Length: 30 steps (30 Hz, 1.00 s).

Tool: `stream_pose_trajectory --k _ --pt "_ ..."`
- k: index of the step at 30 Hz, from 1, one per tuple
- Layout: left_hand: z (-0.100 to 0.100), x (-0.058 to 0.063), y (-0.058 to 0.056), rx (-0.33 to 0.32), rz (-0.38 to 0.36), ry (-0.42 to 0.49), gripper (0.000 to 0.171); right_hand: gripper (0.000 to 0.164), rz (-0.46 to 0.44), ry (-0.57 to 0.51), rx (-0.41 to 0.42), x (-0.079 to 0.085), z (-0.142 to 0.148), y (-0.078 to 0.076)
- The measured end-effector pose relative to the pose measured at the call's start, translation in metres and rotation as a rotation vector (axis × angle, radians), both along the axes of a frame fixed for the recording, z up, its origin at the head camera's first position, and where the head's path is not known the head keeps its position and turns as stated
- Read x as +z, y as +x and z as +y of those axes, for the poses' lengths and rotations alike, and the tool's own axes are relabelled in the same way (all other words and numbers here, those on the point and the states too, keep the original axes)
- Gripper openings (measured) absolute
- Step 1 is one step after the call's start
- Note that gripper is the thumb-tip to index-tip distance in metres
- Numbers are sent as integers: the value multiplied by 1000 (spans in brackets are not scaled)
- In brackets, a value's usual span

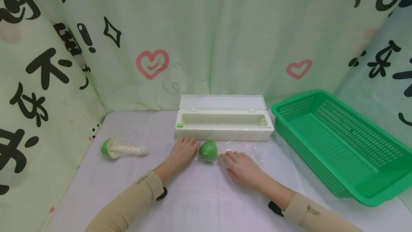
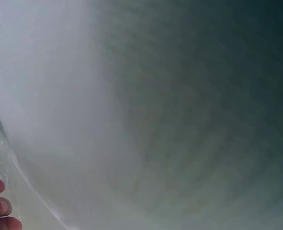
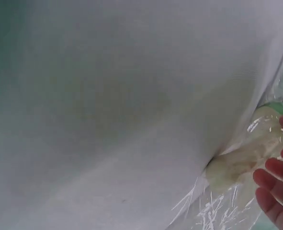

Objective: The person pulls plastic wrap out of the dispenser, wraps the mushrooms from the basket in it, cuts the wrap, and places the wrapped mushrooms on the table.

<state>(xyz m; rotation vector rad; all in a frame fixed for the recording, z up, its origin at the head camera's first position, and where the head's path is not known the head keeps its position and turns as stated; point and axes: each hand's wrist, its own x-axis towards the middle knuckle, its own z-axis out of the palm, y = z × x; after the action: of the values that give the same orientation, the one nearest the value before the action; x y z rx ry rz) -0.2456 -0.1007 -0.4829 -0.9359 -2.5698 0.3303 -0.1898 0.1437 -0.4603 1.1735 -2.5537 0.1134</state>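
Observation:
A mushroom-shaped thing with a green dome (image 1: 208, 150) and a pale stem lies on its side at the front of the white film box. Clear plastic film (image 3: 222, 206) covers its pale stem (image 3: 237, 165) in the right wrist view. My left hand (image 1: 185, 150) rests at the film just left of the dome, fingers pointing forward. From the right, my right hand (image 1: 243, 167) reaches over the stem, its loosely bent fingers (image 3: 275, 170) touching the film there. A second such thing (image 1: 123, 148), wrapped in film, lies apart on the left.
The long white film box (image 1: 222, 134) stands at the back of the table, its lid (image 1: 222, 102) raised and a green slider (image 1: 180, 125) at its left. A large green plastic basket (image 1: 338, 185) occupies the right side. Printed curtains (image 1: 193, 38) enclose the white-covered table (image 1: 206, 203).

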Motion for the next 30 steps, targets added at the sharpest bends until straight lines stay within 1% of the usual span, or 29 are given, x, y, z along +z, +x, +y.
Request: stream_pose_trajectory --k 2,4,8,11,15,17,19,21,22,23,24,25,26,28,30 --pt "0 -1 0 -5 8 0 14 48 -19 12 -53 -1 -4 -2" --pt "0 -1 -1 -11 21 5 15 48 -29 3 -84 -3 -8 -6" --pt "0 -1 -1 -18 44 18 16 45 -42 -4 -122 -3 -13 -13" --pt "0 1 -1 -8 42 33 17 44 -53 20 -148 -4 -15 -16" --pt "-2 4 0 25 36 98 17 42 -53 50 -166 -5 -16 -20" --pt "-3 6 -1 22 71 159 13 41 -60 49 -170 -6 -17 -21" --pt "-3 9 -1 -30 143 240 13 39 -71 37 -174 -6 -16 -23" --pt "1 12 0 -121 212 308 18 38 -78 22 -175 -8 -16 -24" --pt "4 14 1 -171 243 322 19 37 -77 13 -176 -8 -16 -24" --pt "8 15 2 -214 259 322 20 37 -74 7 -175 -9 -15 -25" --pt "12 16 4 -242 261 303 20 36 -66 2 -174 -10 -15 -25" --pt "16 15 5 -254 246 271 21 35 -58 -1 -173 -10 -15 -26" --pt "20 14 7 -251 224 225 25 34 -48 -1 -172 -11 -15 -26" --pt "27 13 9 -208 175 119 37 33 -28 -2 -170 -11 -15 -26" --pt "32 10 10 -143 126 22 46 32 -6 3 -169 -12 -15 -27"
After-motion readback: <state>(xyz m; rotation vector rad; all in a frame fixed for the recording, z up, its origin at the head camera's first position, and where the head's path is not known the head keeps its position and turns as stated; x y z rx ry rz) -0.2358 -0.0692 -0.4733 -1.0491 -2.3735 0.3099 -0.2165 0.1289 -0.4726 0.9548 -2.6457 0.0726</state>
